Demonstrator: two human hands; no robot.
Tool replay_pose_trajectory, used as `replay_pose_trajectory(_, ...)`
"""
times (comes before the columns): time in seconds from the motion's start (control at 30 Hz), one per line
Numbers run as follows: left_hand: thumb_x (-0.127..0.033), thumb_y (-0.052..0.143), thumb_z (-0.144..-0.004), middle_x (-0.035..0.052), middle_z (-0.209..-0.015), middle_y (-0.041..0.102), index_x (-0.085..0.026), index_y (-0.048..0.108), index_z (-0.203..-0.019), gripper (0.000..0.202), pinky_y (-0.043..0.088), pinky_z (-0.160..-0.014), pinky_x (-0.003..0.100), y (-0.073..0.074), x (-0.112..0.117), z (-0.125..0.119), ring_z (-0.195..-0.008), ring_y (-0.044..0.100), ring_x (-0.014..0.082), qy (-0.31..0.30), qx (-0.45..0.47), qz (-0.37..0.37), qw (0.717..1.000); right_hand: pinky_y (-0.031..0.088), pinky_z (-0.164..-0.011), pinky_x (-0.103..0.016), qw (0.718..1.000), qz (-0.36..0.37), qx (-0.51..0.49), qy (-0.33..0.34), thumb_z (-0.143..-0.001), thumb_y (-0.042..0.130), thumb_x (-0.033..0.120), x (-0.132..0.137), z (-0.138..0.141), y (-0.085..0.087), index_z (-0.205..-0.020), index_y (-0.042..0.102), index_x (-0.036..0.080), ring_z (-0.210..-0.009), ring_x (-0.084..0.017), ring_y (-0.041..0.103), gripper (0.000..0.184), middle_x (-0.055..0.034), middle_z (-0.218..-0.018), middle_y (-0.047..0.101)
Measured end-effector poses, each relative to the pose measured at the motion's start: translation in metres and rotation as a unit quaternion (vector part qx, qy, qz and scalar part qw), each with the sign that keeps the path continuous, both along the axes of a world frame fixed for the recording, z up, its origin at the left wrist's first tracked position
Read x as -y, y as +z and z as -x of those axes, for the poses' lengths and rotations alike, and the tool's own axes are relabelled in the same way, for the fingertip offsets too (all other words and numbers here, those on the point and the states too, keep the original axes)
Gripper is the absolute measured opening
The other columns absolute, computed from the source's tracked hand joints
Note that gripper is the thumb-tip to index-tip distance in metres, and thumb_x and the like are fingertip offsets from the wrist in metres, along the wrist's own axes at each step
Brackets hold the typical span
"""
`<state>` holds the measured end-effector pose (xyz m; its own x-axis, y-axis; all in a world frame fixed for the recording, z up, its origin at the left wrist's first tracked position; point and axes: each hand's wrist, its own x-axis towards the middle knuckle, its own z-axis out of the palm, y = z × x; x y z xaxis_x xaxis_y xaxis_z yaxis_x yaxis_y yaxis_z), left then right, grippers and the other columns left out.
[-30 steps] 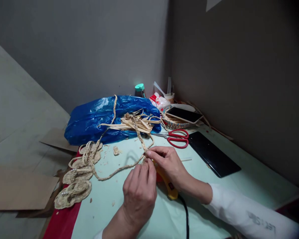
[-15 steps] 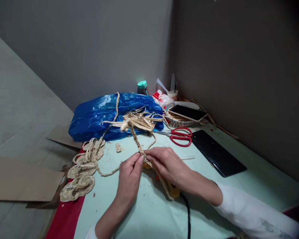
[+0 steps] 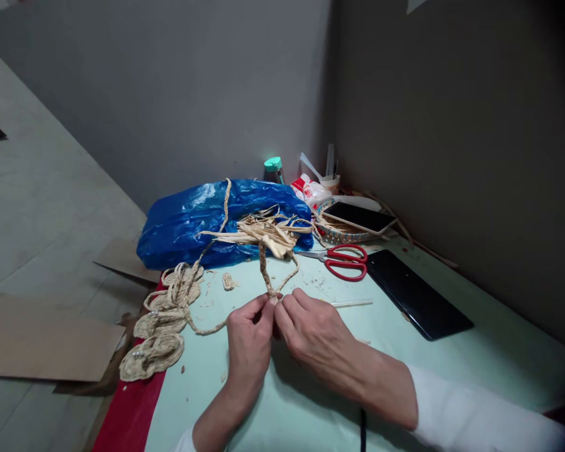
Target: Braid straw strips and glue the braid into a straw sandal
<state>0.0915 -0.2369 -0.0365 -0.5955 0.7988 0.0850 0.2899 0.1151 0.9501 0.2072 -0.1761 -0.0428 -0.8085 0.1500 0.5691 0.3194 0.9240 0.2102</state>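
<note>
My left hand (image 3: pixel 249 336) and my right hand (image 3: pixel 317 329) meet above the middle of the table, fingertips pressed together. Both pinch a tan braided cord (image 3: pixel 265 267), which stands up from between them in a loop. Another stretch of the braid runs left from my left hand to a row of looped braided pieces (image 3: pixel 162 320) at the table's left edge. My fingers hide the exact spot they grip. Beyond them, a bundle of dry fibre strips (image 3: pixel 263 227) lies on a blue plastic bag (image 3: pixel 183 220).
Red-handled scissors (image 3: pixel 346 262) and a black tablet-like slab (image 3: pixel 417 295) lie to the right. A translucent stick (image 3: pixel 353 304) is beside my right hand. Farther back, a phone (image 3: pixel 360 217) rests on a round basket (image 3: pixel 339 237). A black cable (image 3: pixel 363 430) hangs near the front.
My right hand has turned and closed in beside my left. The yellow tool that showed under my hands is now hidden, as is the strand hanging below. The upright braid has shifted slightly.
</note>
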Motion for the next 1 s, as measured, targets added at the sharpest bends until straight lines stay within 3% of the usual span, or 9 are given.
replay_pose_trajectory(0.2, -0.04, 0.062, -0.081, -0.0046, -0.057, 0.045, -0.015, 0.063, -0.07, 0.028, 0.027, -0.045, 0.02, 0.002, 0.008, 0.007, -0.05, 0.031, 0.0082, -0.047, 0.156, -0.004, 0.987, 0.038, -0.047, -0.035, 0.999, -0.035, 0.038, 0.011, -0.069, 0.045, -0.006, 0.012, 0.003, 0.009, -0.085, 0.061, 0.01, -0.062, -0.023, 0.051, 0.028, -0.0075, -0.074, 0.057)
replay_pose_trajectory(0.3, -0.042, 0.066, -0.078, -0.0043, -0.058, 0.046, -0.014, 0.064, -0.071, 0.029, 0.029, -0.047, 0.019, 0.001, 0.008, 0.015, -0.052, 0.037, 0.0087, -0.055, 0.184, -0.004, 0.981, 0.045, -0.056, -0.038, 0.998, -0.032, 0.053, 0.015, -0.073, 0.048, -0.002, 0.015, 0.005, 0.005, -0.101, 0.062, 0.004, -0.072, -0.025, 0.055, 0.032, -0.0115, -0.085, 0.061)
replay_pose_trajectory(0.43, -0.039, 0.065, -0.08, -0.0025, -0.06, 0.053, -0.015, 0.062, -0.069, 0.027, 0.039, -0.059, 0.021, 0.005, 0.004, 0.026, -0.061, 0.048, 0.0121, 0.005, 0.1, -0.006, 0.995, 0.048, -0.068, -0.038, 0.985, 0.139, 0.03, 0.093, -0.087, 0.056, 0.025, 0.01, 0.004, 0.004, -0.109, 0.061, 0.009, -0.081, -0.025, 0.056, 0.028, -0.0107, -0.095, 0.065)
replay_pose_trajectory(0.5, -0.042, 0.061, -0.083, -0.0044, -0.057, 0.049, -0.016, 0.061, -0.071, 0.029, 0.035, -0.053, 0.021, 0.006, 0.002, 0.029, -0.055, 0.042, 0.0108, 0.021, 0.092, 0.004, 0.995, 0.045, -0.067, -0.035, 0.959, 0.262, -0.011, 0.109, -0.092, 0.051, 0.034, 0.002, 0.002, 0.008, -0.099, 0.062, 0.016, -0.077, -0.022, 0.055, 0.022, -0.0066, -0.088, 0.064)
replay_pose_trajectory(0.6, -0.044, 0.057, -0.087, -0.0049, -0.059, 0.047, -0.017, 0.058, -0.074, 0.03, 0.032, -0.052, 0.021, 0.006, 0.001, 0.025, -0.054, 0.039, 0.0102, -0.018, 0.095, 0.006, 0.995, 0.043, -0.072, -0.034, 0.91, 0.397, -0.108, 0.056, -0.096, 0.046, 0.032, -0.014, 0.002, 0.015, -0.095, 0.06, 0.016, -0.081, -0.021, 0.057, 0.021, -0.0073, -0.089, 0.064)
replay_pose_trajectory(0.67, -0.042, 0.056, -0.088, -0.0038, -0.063, 0.05, -0.017, 0.057, -0.075, 0.028, 0.035, -0.055, 0.021, 0.006, 0.001, 0.019, -0.057, 0.042, 0.0105, -0.049, 0.09, 0.001, 0.995, 0.043, -0.074, -0.032, 0.85, 0.513, -0.105, 0.05, -0.097, 0.047, 0.036, -0.023, 0.005, 0.016, -0.099, 0.058, 0.017, -0.083, -0.02, 0.058, 0.022, -0.0066, -0.092, 0.065)
replay_pose_trajectory(0.77, -0.038, 0.053, -0.09, -0.0042, -0.067, 0.053, -0.019, 0.056, -0.097, 0.02, 0.039, -0.06, 0.022, 0.007, 0.003, 0.01, -0.059, 0.046, 0.0112, -0.07, 0.114, -0.009, 0.991, 0.04, -0.06, -0.025, 0.738, 0.668, -0.036, 0.088, -0.1, 0.039, 0.043, -0.029, 0.008, 0.013, -0.09, 0.055, 0.019, -0.062, -0.013, 0.054, 0.03, 0.0006, -0.074, 0.061)
replay_pose_trajectory(0.83, -0.037, 0.051, -0.091, -0.005, -0.068, 0.055, -0.022, 0.049, -0.112, 0.025, 0.039, -0.061, 0.021, 0.008, 0.004, 0.007, -0.061, 0.048, 0.0114, -0.069, 0.13, -0.018, 0.989, 0.037, -0.058, -0.024, 0.708, 0.697, -0.028, 0.108, -0.1, 0.039, 0.043, -0.029, 0.009, 0.01, -0.085, 0.055, 0.018, -0.06, -0.012, 0.051, 0.033, 0.0017, -0.071, 0.059)
replay_pose_trajectory(1.0, -0.038, 0.047, -0.094, -0.0064, -0.07, 0.054, -0.025, 0.04, -0.116, 0.026, 0.036, -0.059, 0.02, 0.004, 0.008, 0.009, -0.061, 0.046, 0.0108, -0.101, 0.158, 0.002, 0.982, 0.033, -0.059, -0.024, 0.761, 0.638, -0.053, 0.108, -0.096, 0.049, 0.038, -0.032, 0.008, 0.008, -0.075, 0.056, 0.017, -0.061, -0.01, 0.047, 0.03, 0.0035, -0.065, 0.055)
